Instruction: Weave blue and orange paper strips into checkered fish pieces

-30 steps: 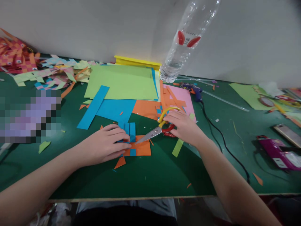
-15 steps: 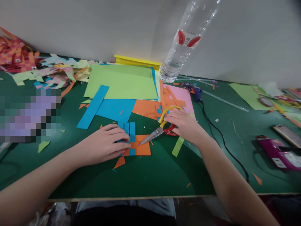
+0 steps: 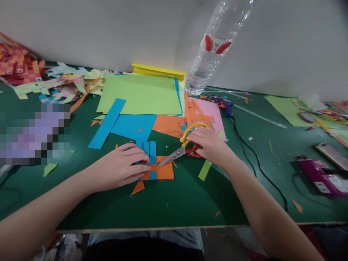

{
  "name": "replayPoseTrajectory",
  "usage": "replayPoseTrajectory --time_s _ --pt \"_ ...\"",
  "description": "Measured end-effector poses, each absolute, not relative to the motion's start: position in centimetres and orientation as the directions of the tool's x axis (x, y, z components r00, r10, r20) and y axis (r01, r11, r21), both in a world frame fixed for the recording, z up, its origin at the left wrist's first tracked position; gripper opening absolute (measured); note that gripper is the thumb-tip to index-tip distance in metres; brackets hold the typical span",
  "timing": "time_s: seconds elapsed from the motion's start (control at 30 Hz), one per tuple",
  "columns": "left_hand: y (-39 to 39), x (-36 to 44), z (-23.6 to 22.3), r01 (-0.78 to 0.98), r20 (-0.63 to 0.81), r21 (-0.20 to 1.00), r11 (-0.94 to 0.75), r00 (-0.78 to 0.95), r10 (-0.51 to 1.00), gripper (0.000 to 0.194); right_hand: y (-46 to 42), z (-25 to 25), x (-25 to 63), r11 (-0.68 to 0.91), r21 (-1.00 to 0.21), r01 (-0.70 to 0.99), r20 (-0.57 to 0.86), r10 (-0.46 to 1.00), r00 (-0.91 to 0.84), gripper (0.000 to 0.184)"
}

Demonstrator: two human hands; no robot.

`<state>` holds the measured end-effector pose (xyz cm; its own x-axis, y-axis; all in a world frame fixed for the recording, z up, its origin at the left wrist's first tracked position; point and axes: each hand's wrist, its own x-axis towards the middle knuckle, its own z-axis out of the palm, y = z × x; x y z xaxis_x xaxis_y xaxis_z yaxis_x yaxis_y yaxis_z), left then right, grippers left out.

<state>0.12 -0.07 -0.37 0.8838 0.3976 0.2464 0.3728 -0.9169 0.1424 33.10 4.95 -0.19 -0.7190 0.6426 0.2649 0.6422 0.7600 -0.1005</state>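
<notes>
While the left hand (image 3: 125, 166) lies palm down with its fingers extended and slightly bent, pressing a woven orange-and-blue paper piece (image 3: 164, 173) to the green table (image 3: 176, 208) without gripping it, the right hand (image 3: 210, 144) is closed about the handles of a pair of scissors (image 3: 178, 153), one loop yellow, the other red; the blades appear together, their tip over the orange part of the weave, just beside the left fingertips; whether the tip touches the paper, I cannot tell from where I stand. The woven piece lies flat near the table's front edge, directly before the person; blue ends project from its far side; an orange scrap (image 3: 138, 187) lies at its near side; a light-green strip (image 3: 205, 170) lies below the right hand.

Farther out, a loose blue strip (image 3: 107, 124) slants across a blue sheet (image 3: 133, 127) and the light-green sheets (image 3: 141, 94); to the right, orange paper lies on a pink sheet (image 3: 221, 121), near a dark blue glue gun (image 3: 227, 107) with a black cord (image 3: 257, 157); behind stands a clear plastic bottle (image 3: 209, 59); at far right, a magenta object (image 3: 311, 168) lies near a phone (image 3: 333, 156); at far left, paper strips are heaped.
</notes>
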Motion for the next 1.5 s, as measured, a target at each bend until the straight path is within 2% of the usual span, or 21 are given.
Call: replayPoseTrajectory --time_s 0.33,0.53,0.6,0.7,0.83,1.07,1.2,1.33,1.5 --pt "-0.1 0.1 -0.4 0.385 0.233 0.140 -0.912 0.883 0.408 0.019 5.3 0.2 34.2 0.775 -0.048 0.631 0.260 0.619 -0.741 0.046" --pt "-0.2 0.0 -0.5 0.375 0.222 0.160 -0.913 0.887 0.404 0.019 5.4 1.1 35.0 0.758 -0.083 0.647 0.264 0.643 -0.719 0.042" --pt "-0.2 0.0 -0.5 0.381 0.227 0.165 -0.910 0.883 0.411 0.020 5.4 1.1 35.0 0.709 -0.103 0.698 0.306 0.690 -0.656 0.035" --pt "-0.2 0.0 -0.6 0.382 0.231 0.164 -0.909 0.881 0.412 0.020 5.3 1.1 34.8 0.555 -0.127 0.822 0.368 0.796 -0.480 0.021" --pt "-0.1 0.0 -0.6 0.380 0.234 0.157 -0.912 0.883 0.408 0.020 5.3 0.9 34.5 0.356 -0.218 0.909 0.336 0.901 -0.273 0.029" --pt "-0.2 0.0 -0.7 0.367 0.249 0.164 -0.916 0.883 0.398 0.019 5.4 1.0 34.6 0.227 -0.347 0.910 0.225 0.962 -0.154 0.034" --pt "-0.2 0.0 -0.7 0.364 0.241 0.166 -0.917 0.886 0.395 0.019 5.2 1.1 34.7 0.118 -0.318 0.941 0.154 0.985 -0.072 0.038" --pt "-0.2 0.1 -0.5 0.368 0.241 0.147 -0.918 0.887 0.394 0.019 5.1 1.1 35.1 0.093 -0.239 0.966 0.104 0.992 -0.070 0.038" --pt "-0.3 0.1 -0.5 0.380 0.277 0.148 -0.913 0.871 0.407 0.019 5.4 1.4 36.0 0.027 -0.271 0.962 0.089 0.996 -0.003 0.034"
